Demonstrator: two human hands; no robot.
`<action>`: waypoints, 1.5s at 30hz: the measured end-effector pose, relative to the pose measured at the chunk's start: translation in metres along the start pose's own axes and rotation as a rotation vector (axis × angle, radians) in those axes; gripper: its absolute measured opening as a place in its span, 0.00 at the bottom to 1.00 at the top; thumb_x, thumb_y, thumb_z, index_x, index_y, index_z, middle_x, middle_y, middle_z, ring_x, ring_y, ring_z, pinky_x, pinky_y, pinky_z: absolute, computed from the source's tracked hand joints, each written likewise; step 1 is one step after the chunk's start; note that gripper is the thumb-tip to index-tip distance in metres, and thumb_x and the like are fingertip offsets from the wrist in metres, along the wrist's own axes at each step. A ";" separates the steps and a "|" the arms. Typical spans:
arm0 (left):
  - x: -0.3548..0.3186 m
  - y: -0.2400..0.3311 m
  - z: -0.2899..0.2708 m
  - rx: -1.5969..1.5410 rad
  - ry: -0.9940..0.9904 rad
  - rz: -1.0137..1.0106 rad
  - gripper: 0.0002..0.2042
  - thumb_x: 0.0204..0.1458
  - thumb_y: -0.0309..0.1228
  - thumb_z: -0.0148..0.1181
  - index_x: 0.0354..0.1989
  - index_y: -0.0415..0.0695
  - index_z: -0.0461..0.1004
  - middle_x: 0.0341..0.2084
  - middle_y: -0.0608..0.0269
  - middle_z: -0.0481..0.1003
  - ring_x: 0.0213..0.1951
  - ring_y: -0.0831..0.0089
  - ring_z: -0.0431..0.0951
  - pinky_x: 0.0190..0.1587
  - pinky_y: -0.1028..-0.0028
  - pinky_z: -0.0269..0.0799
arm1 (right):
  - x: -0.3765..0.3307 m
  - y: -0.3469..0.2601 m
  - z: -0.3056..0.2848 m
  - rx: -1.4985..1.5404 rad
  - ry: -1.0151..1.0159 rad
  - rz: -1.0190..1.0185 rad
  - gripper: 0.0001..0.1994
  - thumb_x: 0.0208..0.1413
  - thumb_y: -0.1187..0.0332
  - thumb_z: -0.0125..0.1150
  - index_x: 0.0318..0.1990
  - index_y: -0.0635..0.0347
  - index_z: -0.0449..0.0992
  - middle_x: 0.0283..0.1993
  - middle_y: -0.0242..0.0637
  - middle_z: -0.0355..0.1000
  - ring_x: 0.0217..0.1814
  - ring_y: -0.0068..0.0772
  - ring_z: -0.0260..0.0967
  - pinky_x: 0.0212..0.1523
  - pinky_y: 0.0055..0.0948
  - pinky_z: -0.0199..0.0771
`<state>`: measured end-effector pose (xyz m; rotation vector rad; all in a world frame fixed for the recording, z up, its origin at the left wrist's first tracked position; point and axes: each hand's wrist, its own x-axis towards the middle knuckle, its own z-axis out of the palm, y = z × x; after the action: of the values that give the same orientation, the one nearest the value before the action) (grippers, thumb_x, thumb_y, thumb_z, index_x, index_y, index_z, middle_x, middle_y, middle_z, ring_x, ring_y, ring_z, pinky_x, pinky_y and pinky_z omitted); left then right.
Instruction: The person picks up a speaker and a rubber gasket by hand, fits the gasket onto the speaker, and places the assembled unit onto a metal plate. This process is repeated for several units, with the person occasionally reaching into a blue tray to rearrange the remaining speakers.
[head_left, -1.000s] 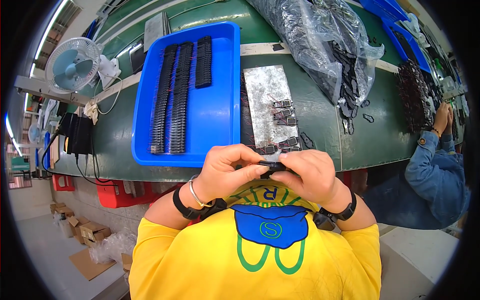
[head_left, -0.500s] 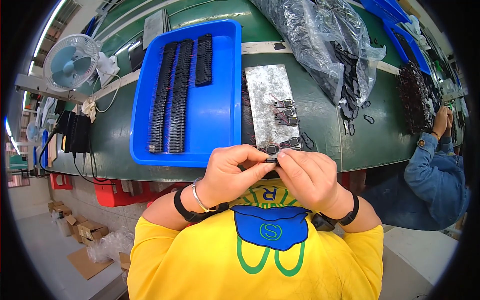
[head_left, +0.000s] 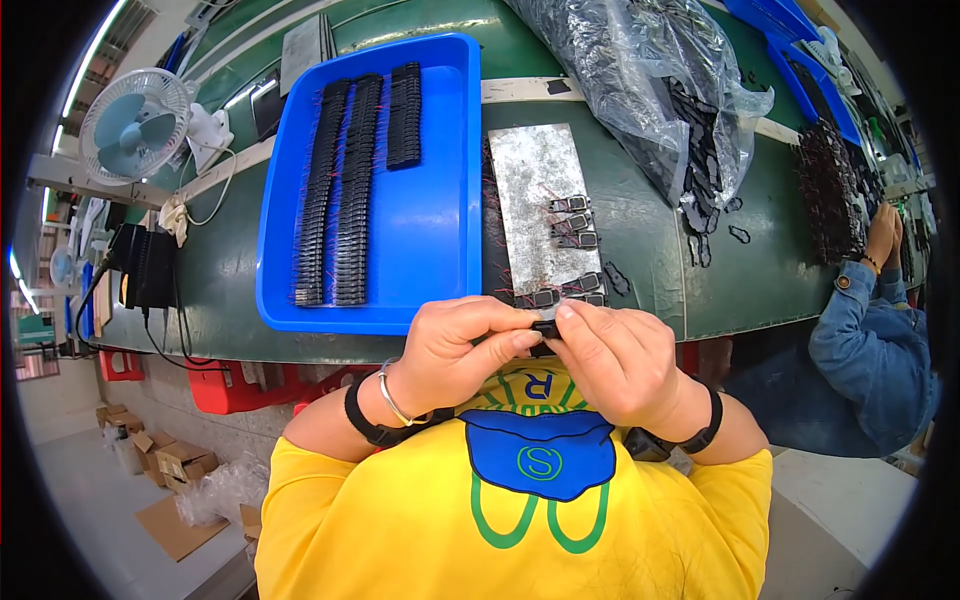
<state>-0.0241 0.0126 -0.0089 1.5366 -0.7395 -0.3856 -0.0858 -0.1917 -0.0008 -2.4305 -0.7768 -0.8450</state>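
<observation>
A green bench (head_left: 735, 295) spreads ahead of your fingers (head_left: 500, 316). On it, a blue tray (head_left: 425, 240) lies ahead and left of them; a metal plate (head_left: 530, 180) bearing small dark modules (head_left: 572, 203) lies straight ahead. Your left hand (head_left: 450, 345) and right hand (head_left: 625, 362) meet near the bench edge, fingertips pinched on one black part (head_left: 545, 328). It sits directly between them, neither hand nearer, its visible stretch running left to right. It looks small and slim; its ends are hidden.

Two hands (head_left: 448, 350), one black part (head_left: 546, 329) between them, three black rows (head_left: 355, 200) in the near blue tray (head_left: 428, 240)
</observation>
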 end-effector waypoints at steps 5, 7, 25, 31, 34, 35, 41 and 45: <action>0.001 -0.004 -0.004 0.193 -0.042 0.195 0.08 0.54 0.19 0.59 0.42 0.34 0.77 0.31 0.55 0.79 0.32 0.72 0.81 0.33 0.78 0.77 | 0.000 0.001 -0.001 0.028 0.007 -0.035 0.15 0.43 0.77 0.67 0.40 0.73 0.74 0.34 0.49 0.76 0.29 0.39 0.76 0.25 0.28 0.75; -0.002 -0.009 -0.003 0.068 -0.041 0.148 0.08 0.54 0.20 0.58 0.42 0.34 0.77 0.32 0.54 0.79 0.32 0.71 0.81 0.33 0.78 0.77 | 0.001 0.001 -0.002 0.044 0.011 -0.035 0.16 0.43 0.77 0.67 0.41 0.73 0.74 0.34 0.49 0.76 0.29 0.39 0.76 0.25 0.28 0.75; -0.006 -0.001 0.003 -0.461 -0.021 -0.180 0.08 0.57 0.23 0.56 0.42 0.32 0.76 0.32 0.51 0.79 0.33 0.69 0.81 0.37 0.74 0.79 | -0.005 0.005 0.000 0.156 0.071 -0.029 0.20 0.42 0.76 0.71 0.44 0.70 0.73 0.40 0.52 0.76 0.33 0.41 0.78 0.29 0.29 0.78; -0.005 -0.004 0.000 -0.579 -0.031 -0.265 0.07 0.57 0.23 0.56 0.41 0.33 0.76 0.33 0.54 0.79 0.32 0.73 0.80 0.36 0.76 0.79 | -0.005 0.005 -0.001 0.156 0.049 -0.057 0.19 0.44 0.76 0.69 0.45 0.70 0.72 0.41 0.54 0.75 0.35 0.43 0.78 0.30 0.30 0.78; -0.006 -0.006 -0.001 -0.692 -0.031 -0.283 0.07 0.58 0.23 0.56 0.41 0.35 0.77 0.32 0.59 0.79 0.33 0.78 0.79 0.36 0.79 0.78 | -0.003 0.006 -0.003 0.145 0.023 -0.094 0.19 0.45 0.77 0.68 0.45 0.70 0.72 0.42 0.55 0.75 0.36 0.44 0.78 0.31 0.31 0.79; -0.006 -0.005 -0.001 -0.668 -0.023 -0.289 0.07 0.58 0.24 0.56 0.41 0.34 0.76 0.31 0.59 0.79 0.33 0.79 0.79 0.36 0.79 0.78 | -0.003 0.005 -0.002 0.164 0.030 -0.072 0.18 0.45 0.77 0.67 0.45 0.70 0.72 0.42 0.55 0.75 0.36 0.44 0.78 0.31 0.31 0.79; -0.006 0.003 0.002 -0.491 0.057 -0.304 0.07 0.58 0.24 0.56 0.41 0.33 0.76 0.29 0.55 0.79 0.28 0.74 0.80 0.33 0.76 0.79 | -0.006 0.002 0.001 0.280 0.070 0.069 0.18 0.46 0.76 0.67 0.46 0.67 0.71 0.44 0.53 0.75 0.37 0.46 0.78 0.35 0.35 0.79; -0.006 0.006 0.001 -0.466 0.096 -0.299 0.07 0.58 0.24 0.56 0.40 0.33 0.76 0.29 0.56 0.79 0.28 0.75 0.79 0.33 0.77 0.78 | -0.006 0.005 -0.006 0.364 0.069 0.131 0.18 0.45 0.74 0.68 0.45 0.65 0.72 0.46 0.52 0.74 0.39 0.48 0.77 0.37 0.36 0.78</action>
<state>-0.0303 0.0158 -0.0045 1.2094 -0.3110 -0.6525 -0.0890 -0.2011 -0.0017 -2.0939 -0.6708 -0.6678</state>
